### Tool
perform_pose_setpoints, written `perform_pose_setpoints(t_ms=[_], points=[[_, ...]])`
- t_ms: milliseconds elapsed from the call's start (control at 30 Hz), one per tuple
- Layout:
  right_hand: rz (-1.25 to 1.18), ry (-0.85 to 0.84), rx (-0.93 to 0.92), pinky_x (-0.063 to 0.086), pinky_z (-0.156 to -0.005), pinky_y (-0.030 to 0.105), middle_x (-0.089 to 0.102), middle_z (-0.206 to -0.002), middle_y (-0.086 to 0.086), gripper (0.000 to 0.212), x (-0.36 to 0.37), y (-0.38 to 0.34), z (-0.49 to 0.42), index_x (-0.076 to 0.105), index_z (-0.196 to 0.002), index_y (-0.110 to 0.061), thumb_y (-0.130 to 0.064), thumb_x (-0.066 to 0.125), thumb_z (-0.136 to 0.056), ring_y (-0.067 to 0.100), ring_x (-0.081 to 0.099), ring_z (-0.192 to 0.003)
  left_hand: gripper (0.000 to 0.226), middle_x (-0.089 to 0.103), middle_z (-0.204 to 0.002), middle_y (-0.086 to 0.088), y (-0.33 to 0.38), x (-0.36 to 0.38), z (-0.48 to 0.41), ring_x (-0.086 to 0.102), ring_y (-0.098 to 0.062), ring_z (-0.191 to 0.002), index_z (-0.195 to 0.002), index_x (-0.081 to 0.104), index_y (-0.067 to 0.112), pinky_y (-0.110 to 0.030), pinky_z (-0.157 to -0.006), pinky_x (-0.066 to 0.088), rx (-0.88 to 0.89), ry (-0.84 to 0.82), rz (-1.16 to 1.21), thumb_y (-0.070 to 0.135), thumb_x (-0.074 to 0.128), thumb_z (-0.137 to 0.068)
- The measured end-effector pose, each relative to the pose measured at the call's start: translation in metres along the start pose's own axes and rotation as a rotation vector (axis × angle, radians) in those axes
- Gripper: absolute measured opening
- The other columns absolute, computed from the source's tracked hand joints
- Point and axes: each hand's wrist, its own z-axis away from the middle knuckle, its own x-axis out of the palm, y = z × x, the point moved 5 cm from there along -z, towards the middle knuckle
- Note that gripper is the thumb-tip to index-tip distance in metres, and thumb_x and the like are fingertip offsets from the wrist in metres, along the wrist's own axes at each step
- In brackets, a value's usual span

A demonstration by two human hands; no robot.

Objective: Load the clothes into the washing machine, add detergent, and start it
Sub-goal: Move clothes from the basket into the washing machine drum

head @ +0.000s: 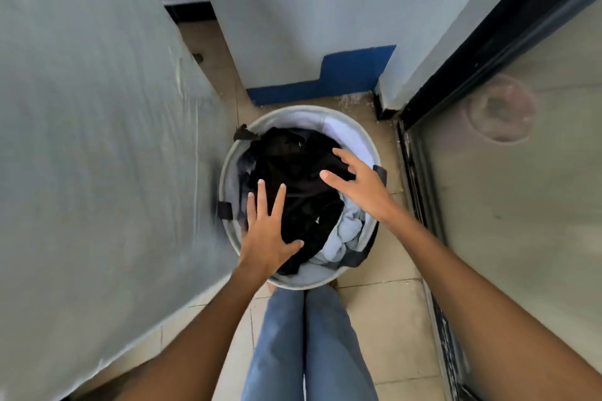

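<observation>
A round grey laundry basket (355,127) stands on the tiled floor in front of my legs. It holds a heap of black clothes (299,166) and a pale blue garment (345,234) on its near right side. My left hand (267,231) hovers over the basket's near left rim with fingers spread, holding nothing. My right hand (361,182) is over the right side of the black clothes, also with fingers apart and nothing in it. The large white surface on the left (91,146) looks wrapped in plastic film; whether it is the washing machine I cannot tell.
A white wall with a blue painted base (319,85) stands just behind the basket. A dark-framed sliding glass door (521,189) runs along the right. My legs in blue jeans (309,342) are below the basket, on beige floor tiles (391,319).
</observation>
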Motion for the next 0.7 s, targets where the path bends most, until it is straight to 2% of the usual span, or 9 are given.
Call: perform_pose_setpoints(t_ms=[100,167,233,333,433,533,600,667,700], points=[[0.014,-0.019,0.019,0.026,-0.110,0.032,0.029,-0.152,-0.003,0.071,0.016,0.028,-0.032,0.029,-0.145,-0.027,-0.043,0.063,-0.085,0.015,0.026,-0.140,0.131,-0.038,-0.149,0.002,-0.015,0.030,-0.019,-0.022,-0.030,-0.142,-0.132,-0.032,0.046,-0.060,-0.108,0.028,-0.064,-0.022,0.014,0.043,0.081,-0.065],[0.021,-0.025,0.031,0.024,-0.113,0.033,0.026,-0.153,-0.004,0.079,0.024,0.045,-0.054,0.026,-0.146,-0.029,-0.049,0.065,-0.080,0.014,0.024,-0.141,0.138,-0.042,-0.146,0.004,-0.024,0.045,-0.033,-0.022,-0.031,-0.142,-0.125,-0.039,0.051,-0.062,-0.106,0.030,-0.104,-0.018,0.041,0.038,0.084,-0.063],[0.016,-0.037,0.057,0.023,-0.115,0.037,0.022,-0.155,-0.004,0.090,0.031,0.059,-0.074,0.022,-0.147,-0.031,-0.057,0.067,-0.074,0.014,0.021,-0.142,0.141,-0.044,-0.145,0.006,-0.030,0.054,-0.046,-0.022,-0.031,-0.142,-0.122,-0.041,0.053,-0.060,-0.107,0.030,-0.126,-0.007,0.079,0.033,0.085,-0.063],[0.062,-0.040,0.125,0.021,-0.115,0.047,0.015,-0.157,-0.003,0.114,0.037,0.079,-0.107,0.015,-0.146,-0.038,-0.078,0.064,-0.051,0.018,0.014,-0.144,0.141,-0.047,-0.142,0.008,-0.034,0.064,-0.067,-0.020,-0.032,-0.143,-0.123,-0.039,0.052,-0.055,-0.109,0.027,-0.129,0.012,0.149,0.029,0.086,-0.062],[0.112,-0.073,0.197,0.020,-0.115,0.052,0.012,-0.157,-0.001,0.130,0.037,0.097,-0.135,0.010,-0.146,-0.041,-0.086,0.064,-0.037,0.024,0.012,-0.145,0.146,-0.052,-0.135,0.014,-0.040,0.069,-0.085,-0.008,-0.033,-0.145,-0.124,-0.037,0.057,-0.051,-0.107,0.032,-0.097,0.043,0.225,0.029,0.089,-0.056],[0.139,-0.134,0.250,0.015,-0.116,0.050,0.005,-0.158,0.001,0.120,0.037,0.113,-0.156,0.007,-0.146,-0.043,-0.072,0.074,-0.050,0.026,0.007,-0.145,0.141,-0.047,-0.140,0.013,-0.050,0.072,-0.095,0.007,-0.034,-0.145,-0.126,-0.031,0.063,-0.048,-0.100,0.045,-0.039,0.079,0.228,0.023,0.088,-0.060],[0.121,-0.203,0.260,0.015,-0.117,0.042,0.005,-0.158,0.001,0.105,0.042,0.118,-0.166,0.012,-0.146,-0.041,-0.054,0.077,-0.064,0.023,0.007,-0.145,0.125,-0.040,-0.146,0.012,-0.054,0.075,-0.099,0.011,-0.035,-0.145,-0.133,-0.016,0.063,-0.041,-0.095,0.051,-0.003,0.085,0.199,0.010,0.079,-0.071],[0.020,-0.280,0.249,0.031,-0.110,0.031,0.032,-0.149,0.001,0.087,0.055,0.120,-0.170,0.032,-0.143,-0.034,-0.044,0.078,-0.069,0.020,0.030,-0.139,0.102,-0.029,-0.153,0.007,-0.059,0.079,-0.102,0.011,-0.034,-0.145,-0.143,0.011,0.052,-0.034,-0.095,0.050,0.002,0.082,0.179,0.000,0.070,-0.078],[-0.037,-0.301,0.247,0.040,-0.100,0.024,0.048,-0.136,0.000,0.074,0.061,0.116,-0.166,0.042,-0.138,-0.028,-0.036,0.077,-0.073,0.017,0.045,-0.128,0.091,-0.021,-0.156,0.004,-0.060,0.080,-0.103,0.011,-0.032,-0.145,-0.144,0.025,0.044,-0.035,-0.099,0.048,-0.010,0.083,0.177,-0.002,0.068,-0.079]])
